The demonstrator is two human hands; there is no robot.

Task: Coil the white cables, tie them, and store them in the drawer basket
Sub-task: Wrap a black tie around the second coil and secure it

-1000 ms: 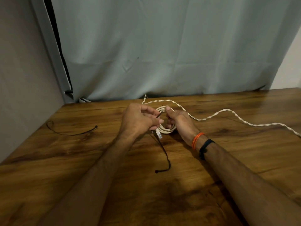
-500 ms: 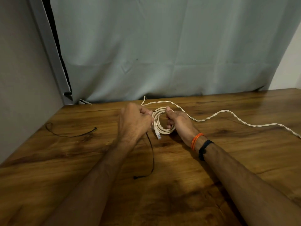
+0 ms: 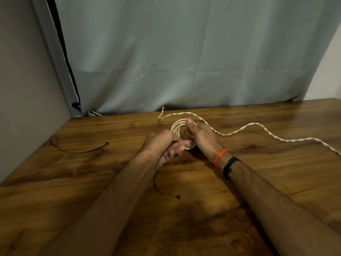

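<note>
A coiled white cable (image 3: 178, 126) sits upright-ish on the wooden table (image 3: 92, 172) between both hands. My right hand (image 3: 202, 137) grips the coil's right side, thumb on top. My left hand (image 3: 162, 145) holds a thin black tie (image 3: 156, 179) at the coil's near-left side; the tie's loose end trails toward me and ends in a small knob. A second, twisted white cable (image 3: 258, 125) lies uncoiled, running from behind the coil across to the table's right edge.
Another black tie (image 3: 77, 150) lies on the table at the left. A grey curtain (image 3: 184, 61) hangs behind the table and a grey wall panel (image 3: 27, 89) closes the left side. No drawer basket is in view.
My left hand has turned and drawn the black tie down and toward me beside the coil. My right hand keeps its hold on the coil in the same place.
</note>
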